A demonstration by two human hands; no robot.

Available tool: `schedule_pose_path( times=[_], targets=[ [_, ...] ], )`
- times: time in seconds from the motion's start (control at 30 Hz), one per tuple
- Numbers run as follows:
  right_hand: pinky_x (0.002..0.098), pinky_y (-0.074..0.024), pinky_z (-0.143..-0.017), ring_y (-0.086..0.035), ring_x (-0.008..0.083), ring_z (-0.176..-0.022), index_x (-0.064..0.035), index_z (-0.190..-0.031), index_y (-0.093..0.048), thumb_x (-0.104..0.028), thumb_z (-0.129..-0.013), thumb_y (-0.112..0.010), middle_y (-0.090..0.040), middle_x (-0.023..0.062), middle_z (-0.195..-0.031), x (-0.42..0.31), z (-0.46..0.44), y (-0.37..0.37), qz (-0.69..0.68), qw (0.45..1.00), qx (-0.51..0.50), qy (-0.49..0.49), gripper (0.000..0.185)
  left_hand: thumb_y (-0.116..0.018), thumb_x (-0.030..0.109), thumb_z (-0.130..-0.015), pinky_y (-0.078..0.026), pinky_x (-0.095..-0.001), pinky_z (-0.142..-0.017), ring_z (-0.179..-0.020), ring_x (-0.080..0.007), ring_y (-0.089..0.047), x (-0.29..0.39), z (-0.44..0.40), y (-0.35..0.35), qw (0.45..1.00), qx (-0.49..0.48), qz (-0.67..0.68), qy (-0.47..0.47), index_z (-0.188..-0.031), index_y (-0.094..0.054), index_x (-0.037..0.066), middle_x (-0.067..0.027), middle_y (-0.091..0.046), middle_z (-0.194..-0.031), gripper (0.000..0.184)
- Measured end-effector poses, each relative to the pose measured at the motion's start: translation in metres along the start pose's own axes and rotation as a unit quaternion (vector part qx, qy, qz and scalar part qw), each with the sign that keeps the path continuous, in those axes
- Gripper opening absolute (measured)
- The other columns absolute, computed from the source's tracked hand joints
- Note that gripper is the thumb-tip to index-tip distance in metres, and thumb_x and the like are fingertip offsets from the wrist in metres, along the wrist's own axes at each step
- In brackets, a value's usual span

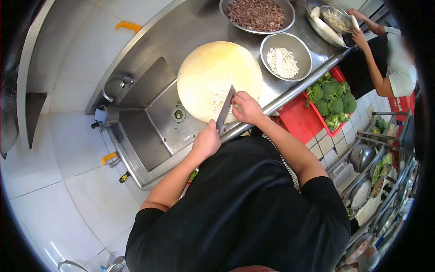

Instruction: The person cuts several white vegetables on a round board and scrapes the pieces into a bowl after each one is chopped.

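Observation:
My left hand (207, 140) is closed around the handle of a kitchen knife (224, 110), its blade slanting up and away over a round cutting board (206, 68). My right hand (247, 109) lies just right of the blade with fingers curled in against it; whatever is under the fingertips is mostly hidden. Small white chopped pieces (217, 99) are spread on the board, mainly left of the blade. The board rests across the right side of a steel sink (145, 131) and the counter. Behind it, a metal bowl (301, 45) holds white dice and a longer white piece.
A large bowl (290, 25) of brown chopped bits stands at the back. A co-worker (401, 68) handles long white pieces over bowls at upper right. Broccoli (333, 97) fills a red crate below the counter edge. The tap (115, 86) is left; shelves with food stand right.

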State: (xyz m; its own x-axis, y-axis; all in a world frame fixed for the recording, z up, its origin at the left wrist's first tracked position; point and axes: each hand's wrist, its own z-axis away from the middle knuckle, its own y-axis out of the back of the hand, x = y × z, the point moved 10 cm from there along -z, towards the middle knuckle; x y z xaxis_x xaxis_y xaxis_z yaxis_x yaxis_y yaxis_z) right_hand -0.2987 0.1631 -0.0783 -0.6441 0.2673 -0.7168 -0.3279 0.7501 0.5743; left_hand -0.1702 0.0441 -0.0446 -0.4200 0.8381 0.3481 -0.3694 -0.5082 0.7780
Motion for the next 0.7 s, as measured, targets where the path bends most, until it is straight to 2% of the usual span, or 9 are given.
schedule_pose_path(
  times=[0.13, 0.3, 0.4, 0.5, 0.63, 0.7],
  targets=[
    [0.0427, -0.0550, -0.086, -0.063, 0.0340, -0.096, -0.0044, -0.091, -0.065, -0.007, -0.080, -0.067, -0.064, 0.0128, -0.094, -0.002, 0.002, 0.000, 0.012, 1.000, -0.006, 0.019, 0.012, -0.052, 0.014, -0.101, -0.052, -0.0637, -0.080, -0.085, -0.0536, -0.069, 0.002, -0.029, -0.017, 0.999, 0.023, 0.019, -0.026, -0.115, -0.046, -0.003, -0.0354, -0.068, -0.085, 0.023],
    [0.0430, -0.0547, -0.086, -0.063, 0.0333, -0.095, -0.0046, -0.089, -0.065, -0.007, -0.080, -0.067, -0.065, 0.0125, -0.093, -0.006, -0.001, 0.013, 0.010, 1.000, -0.008, -0.002, 0.009, -0.053, 0.015, -0.102, -0.052, -0.0627, -0.078, -0.083, -0.0529, -0.069, 0.013, -0.034, 0.006, 0.997, 0.043, 0.009, -0.063, -0.115, -0.046, -0.003, -0.0348, -0.069, -0.084, 0.024],
    [0.0424, -0.0543, -0.087, -0.064, 0.0331, -0.095, -0.0046, -0.088, -0.066, -0.007, -0.080, -0.067, -0.065, 0.0121, -0.093, -0.002, 0.001, 0.010, 0.033, 0.999, -0.022, -0.009, 0.009, -0.053, 0.015, -0.102, -0.052, -0.0628, -0.078, -0.083, -0.0530, -0.069, 0.013, -0.006, 0.011, 0.999, 0.005, -0.012, -0.046, -0.115, -0.046, -0.002, -0.0341, -0.069, -0.084, 0.023],
    [0.0422, -0.0540, -0.088, -0.064, 0.0330, -0.095, -0.0045, -0.088, -0.067, -0.009, -0.080, -0.067, -0.066, 0.0120, -0.092, 0.000, 0.008, 0.008, 0.052, 0.998, -0.028, 0.004, 0.009, -0.053, 0.016, -0.102, -0.052, -0.0630, -0.077, -0.082, -0.0532, -0.068, 0.003, -0.013, -0.024, 1.000, 0.005, 0.000, -0.013, -0.114, -0.045, -0.002, -0.0338, -0.068, -0.082, 0.023],
    [0.0431, -0.0541, -0.088, -0.064, 0.0336, -0.095, -0.0044, -0.089, -0.067, -0.007, -0.081, -0.067, -0.066, 0.0129, -0.091, -0.001, 0.008, 0.009, 0.041, 0.998, -0.039, 0.019, 0.008, -0.053, 0.017, -0.102, -0.053, -0.0627, -0.077, -0.080, -0.0536, -0.068, 0.011, -0.042, -0.020, 0.995, 0.057, 0.017, -0.075, -0.113, -0.045, -0.002, -0.0337, -0.068, -0.082, 0.024],
    [0.0431, -0.0540, -0.087, -0.064, 0.0344, -0.096, -0.0044, -0.089, -0.067, -0.005, -0.082, -0.067, -0.066, 0.0136, -0.091, 0.005, 0.011, 0.020, -0.002, 1.000, -0.005, -0.027, 0.008, -0.054, 0.017, -0.102, -0.053, -0.0620, -0.078, -0.081, -0.0527, -0.068, 0.015, -0.042, -0.004, 0.995, 0.067, 0.019, -0.075, -0.113, -0.046, -0.001, -0.0334, -0.068, -0.082, 0.023]
  ],
)
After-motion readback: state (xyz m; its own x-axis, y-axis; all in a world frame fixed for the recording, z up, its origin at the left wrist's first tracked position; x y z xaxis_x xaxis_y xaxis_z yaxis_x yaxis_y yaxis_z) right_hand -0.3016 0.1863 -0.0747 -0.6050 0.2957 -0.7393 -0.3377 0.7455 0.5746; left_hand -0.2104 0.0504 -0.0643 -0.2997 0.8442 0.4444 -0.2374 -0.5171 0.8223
